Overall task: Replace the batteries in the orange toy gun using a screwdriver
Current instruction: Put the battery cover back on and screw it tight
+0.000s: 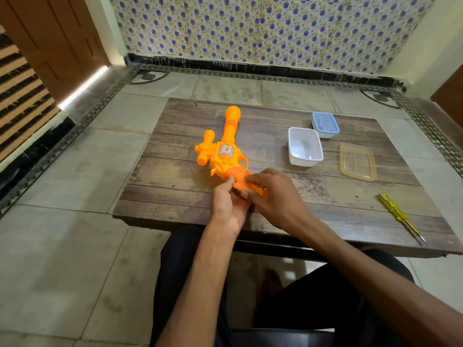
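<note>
The orange toy gun (226,149) lies flat on the low wooden table (175,176), barrel pointing away from me. Its grip end is toward me, and both hands are on it. My left hand (229,204) holds the grip from the left, thumb pressed on its side. My right hand (275,194) covers the grip from the right, fingertips on its top face. The grip's battery area is mostly hidden under my fingers. A yellow-handled screwdriver (398,215) rests on the table at the near right, apart from both hands.
A white open tub (304,147) stands right of the gun, its clear lid (357,162) lying beside it. A small blue-lidded box (325,125) sits behind the tub. My knees are under the table's near edge. Tiled floor surrounds the table.
</note>
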The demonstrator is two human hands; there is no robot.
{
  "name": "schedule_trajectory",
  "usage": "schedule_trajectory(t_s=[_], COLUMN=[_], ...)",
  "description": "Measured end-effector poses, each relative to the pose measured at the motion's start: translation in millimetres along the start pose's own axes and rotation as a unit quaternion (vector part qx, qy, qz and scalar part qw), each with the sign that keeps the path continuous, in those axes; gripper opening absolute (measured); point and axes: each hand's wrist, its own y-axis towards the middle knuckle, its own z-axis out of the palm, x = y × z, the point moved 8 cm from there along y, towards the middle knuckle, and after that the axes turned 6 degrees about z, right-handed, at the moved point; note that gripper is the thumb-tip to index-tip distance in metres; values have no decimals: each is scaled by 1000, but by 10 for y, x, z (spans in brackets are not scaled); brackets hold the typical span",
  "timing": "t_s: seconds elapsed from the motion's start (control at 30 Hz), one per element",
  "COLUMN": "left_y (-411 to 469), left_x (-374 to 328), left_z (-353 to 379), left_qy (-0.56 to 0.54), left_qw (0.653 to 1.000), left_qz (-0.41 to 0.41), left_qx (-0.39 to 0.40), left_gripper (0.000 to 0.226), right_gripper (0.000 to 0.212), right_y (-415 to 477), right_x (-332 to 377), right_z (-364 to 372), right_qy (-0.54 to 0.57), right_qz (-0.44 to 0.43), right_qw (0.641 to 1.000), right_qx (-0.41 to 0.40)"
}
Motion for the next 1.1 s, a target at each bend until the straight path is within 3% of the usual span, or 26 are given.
schedule_trajectory(t_s=[0.8,1.1], left_y=[-20,72], left_x=[23,67], left_z=[19,-18], left_qy=[-1,0], left_qw=[1000,1000], left_qz=[-3,4], left_qx=[-24,-7], left_gripper=[29,26], right_gripper=[36,30], right_y=[-61,83], right_x=[2,-79], right_z=[53,-7], right_qy=[-70,-114], right_qz=[41,40], right_qw=[995,990], right_qx=[-58,-70])
